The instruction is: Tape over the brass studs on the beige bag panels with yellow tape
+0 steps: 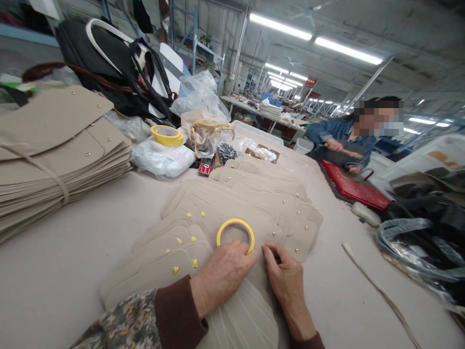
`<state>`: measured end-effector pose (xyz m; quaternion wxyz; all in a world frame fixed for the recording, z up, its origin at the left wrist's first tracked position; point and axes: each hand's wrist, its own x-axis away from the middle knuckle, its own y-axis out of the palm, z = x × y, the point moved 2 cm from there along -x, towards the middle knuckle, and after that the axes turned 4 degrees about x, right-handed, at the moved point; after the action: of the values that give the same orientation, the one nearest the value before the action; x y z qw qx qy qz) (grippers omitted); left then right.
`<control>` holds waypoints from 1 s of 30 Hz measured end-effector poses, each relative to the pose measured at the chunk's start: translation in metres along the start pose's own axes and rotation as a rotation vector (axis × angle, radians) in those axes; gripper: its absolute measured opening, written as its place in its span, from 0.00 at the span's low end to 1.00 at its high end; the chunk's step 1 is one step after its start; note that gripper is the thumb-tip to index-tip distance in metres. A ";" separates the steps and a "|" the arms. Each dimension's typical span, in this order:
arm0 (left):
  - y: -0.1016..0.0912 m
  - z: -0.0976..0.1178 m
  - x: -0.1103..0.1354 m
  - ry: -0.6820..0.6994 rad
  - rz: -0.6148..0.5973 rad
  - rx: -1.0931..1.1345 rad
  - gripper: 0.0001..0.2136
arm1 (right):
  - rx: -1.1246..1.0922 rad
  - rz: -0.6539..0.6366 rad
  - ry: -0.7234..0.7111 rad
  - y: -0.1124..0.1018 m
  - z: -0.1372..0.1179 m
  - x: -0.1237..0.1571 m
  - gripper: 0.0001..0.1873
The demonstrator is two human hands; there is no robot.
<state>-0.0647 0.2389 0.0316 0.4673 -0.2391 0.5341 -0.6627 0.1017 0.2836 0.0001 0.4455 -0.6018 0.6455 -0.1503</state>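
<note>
So on the left, little yellow tape bits point(194, 263) dot smooth beige panels point(250, 194), fanned out, the upper ones lying lengthwise crossways with riveted ends pointing right. Left hand point(225, 274) grips the yellow tape roll point(235, 221) by its near rim; the ring pokes out beyond the fingers, hole facing me. Right hand's point(286, 278) fingertips are pinched just beside it, can't tell on what.

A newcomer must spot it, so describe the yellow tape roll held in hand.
On the pale worktable, find the overlapping beige panels before the wearer. Over them, the left hand grips the yellow tape roll. Unlike the other yellow tape, lying on the white plastic bag, this one is held.
</note>
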 end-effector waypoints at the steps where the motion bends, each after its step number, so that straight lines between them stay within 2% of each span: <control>1: -0.001 0.000 0.000 -0.005 -0.004 -0.004 0.05 | 0.016 0.000 -0.032 0.000 -0.002 -0.001 0.14; 4: -0.002 -0.001 0.000 -0.013 0.012 0.000 0.06 | 0.057 -0.011 -0.111 -0.002 -0.007 -0.001 0.13; 7: -0.004 -0.004 0.001 -0.005 0.072 0.026 0.07 | 0.082 -0.080 -0.123 -0.004 -0.007 0.004 0.12; 12: -0.005 -0.007 0.003 0.063 0.171 0.116 0.07 | 0.123 -0.209 0.022 -0.005 -0.004 0.009 0.10; 14: -0.005 -0.008 0.004 0.098 0.202 0.169 0.09 | 0.071 -0.189 0.075 -0.007 -0.005 0.009 0.07; 16: -0.004 -0.009 0.005 0.137 0.233 0.206 0.13 | -0.081 -0.135 0.079 -0.012 -0.008 0.010 0.07; 18: -0.003 -0.009 0.005 0.175 0.259 0.230 0.19 | -0.253 -0.082 0.028 -0.018 -0.013 0.012 0.09; 20: -0.003 -0.009 0.005 0.202 0.280 0.245 0.22 | -0.331 -0.052 -0.084 -0.024 -0.019 0.014 0.08; 25: -0.002 -0.007 0.005 0.229 0.300 0.226 0.21 | -0.236 -0.018 -0.387 -0.030 -0.034 0.015 0.10; 30: 0.000 -0.005 0.005 0.207 0.236 0.238 0.18 | -0.151 0.001 -0.471 -0.024 -0.036 0.015 0.09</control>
<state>-0.0709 0.2368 0.0293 0.5094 -0.0482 0.5216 -0.6827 0.0921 0.2516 0.0319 0.5375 -0.6515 0.5335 0.0432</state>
